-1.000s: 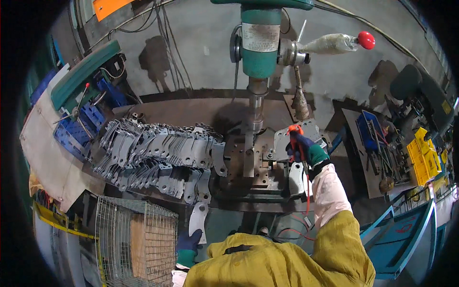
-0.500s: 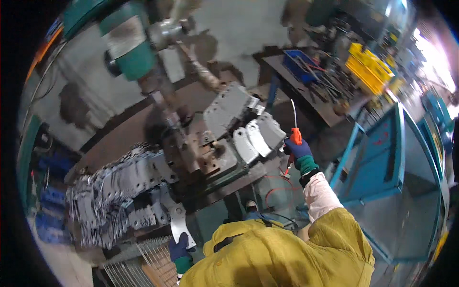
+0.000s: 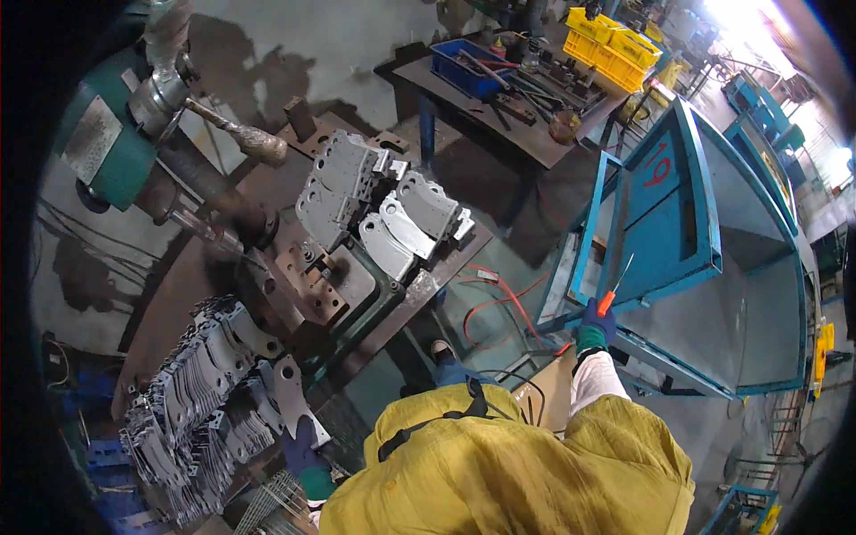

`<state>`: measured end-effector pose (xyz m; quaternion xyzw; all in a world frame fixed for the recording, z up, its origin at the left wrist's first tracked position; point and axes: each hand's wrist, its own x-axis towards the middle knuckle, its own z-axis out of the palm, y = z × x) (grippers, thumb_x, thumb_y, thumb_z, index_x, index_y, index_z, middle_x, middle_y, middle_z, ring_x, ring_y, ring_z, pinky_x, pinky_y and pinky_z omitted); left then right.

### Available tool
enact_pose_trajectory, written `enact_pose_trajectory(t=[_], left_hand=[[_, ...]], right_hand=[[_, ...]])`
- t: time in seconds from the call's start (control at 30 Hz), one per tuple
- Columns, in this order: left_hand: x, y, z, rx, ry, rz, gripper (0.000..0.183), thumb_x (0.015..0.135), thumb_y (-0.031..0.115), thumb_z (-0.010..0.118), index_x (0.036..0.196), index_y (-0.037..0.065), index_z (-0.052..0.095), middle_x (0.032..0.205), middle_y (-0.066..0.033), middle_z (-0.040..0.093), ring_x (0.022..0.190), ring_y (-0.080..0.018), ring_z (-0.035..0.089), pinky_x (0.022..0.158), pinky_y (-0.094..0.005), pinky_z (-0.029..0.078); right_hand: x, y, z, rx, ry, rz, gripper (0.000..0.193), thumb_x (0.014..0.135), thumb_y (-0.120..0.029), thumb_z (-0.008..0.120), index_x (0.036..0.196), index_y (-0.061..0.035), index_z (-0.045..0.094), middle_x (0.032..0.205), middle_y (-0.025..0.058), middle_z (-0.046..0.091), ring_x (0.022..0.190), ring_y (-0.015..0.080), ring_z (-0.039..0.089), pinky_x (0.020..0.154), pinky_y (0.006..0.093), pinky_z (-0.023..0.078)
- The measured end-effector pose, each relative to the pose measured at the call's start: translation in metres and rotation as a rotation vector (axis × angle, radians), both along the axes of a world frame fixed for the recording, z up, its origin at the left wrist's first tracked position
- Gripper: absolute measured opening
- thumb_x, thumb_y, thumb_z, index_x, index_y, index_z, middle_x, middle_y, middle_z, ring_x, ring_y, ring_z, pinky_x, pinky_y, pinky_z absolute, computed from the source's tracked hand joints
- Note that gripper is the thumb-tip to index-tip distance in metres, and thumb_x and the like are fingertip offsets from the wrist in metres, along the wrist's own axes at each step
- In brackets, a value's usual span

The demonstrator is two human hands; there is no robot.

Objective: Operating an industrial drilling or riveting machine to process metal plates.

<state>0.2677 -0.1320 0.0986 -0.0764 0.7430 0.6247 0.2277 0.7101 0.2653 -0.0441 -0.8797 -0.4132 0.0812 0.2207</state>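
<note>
My right hand (image 3: 597,323), in a dark blue glove, is closed around an orange air blow gun (image 3: 607,301) whose thin metal nozzle points up and away. It is held out to the right, in front of the blue metal cabinet (image 3: 713,214). My left hand (image 3: 303,448), gloved too, grips the near end of a flat grey metal plate (image 3: 289,389) with a hole at its far end. That plate lies beside a large pile of similar plates (image 3: 201,383); the left fingers are partly hidden.
Ahead stands a green drilling machine (image 3: 116,147) with a fixture block (image 3: 308,281) on its table. Stacked plates (image 3: 334,187) lie right of it. A workbench (image 3: 553,152) holds a blue bin (image 3: 464,67) and yellow crates (image 3: 611,49). A red hose (image 3: 499,303) trails on the floor.
The view has turned to the right. My right hand has swung the air blow gun away from the stacked plates toward the cabinet. My left hand still holds its plate.
</note>
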Motion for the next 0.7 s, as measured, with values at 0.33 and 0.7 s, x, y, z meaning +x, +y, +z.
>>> enact_pose_trajectory(t=[0.33, 0.7], left_hand=[[-0.010, 0.013, -0.009, 0.152, -0.008, 0.022, 0.057, 0.080, 0.022, 0.077, 0.127, 0.000, 0.055, 0.105, -0.0061, 0.067, 0.087, -0.0182, 0.065, 0.075, -0.0327, 0.053], [-0.016, 0.018, -0.013, 0.116, 0.076, -0.065, 0.048, 0.082, 0.028, 0.074, 0.117, -0.003, 0.064, 0.103, -0.0074, 0.069, 0.087, -0.0163, 0.064, 0.079, -0.0298, 0.050]], right_hand=[[0.001, 0.015, -0.005, -0.231, 0.348, -0.166, 0.063, 0.078, -0.068, 0.063, 0.095, -0.0083, 0.074, 0.082, 0.0138, 0.073, 0.073, 0.0272, 0.071, 0.071, 0.0405, 0.053], [0.013, 0.037, 0.000, -0.184, 0.184, 0.039, 0.068, 0.081, -0.069, 0.060, 0.096, -0.0038, 0.072, 0.085, 0.0154, 0.072, 0.082, 0.0303, 0.068, 0.073, 0.0441, 0.050]])
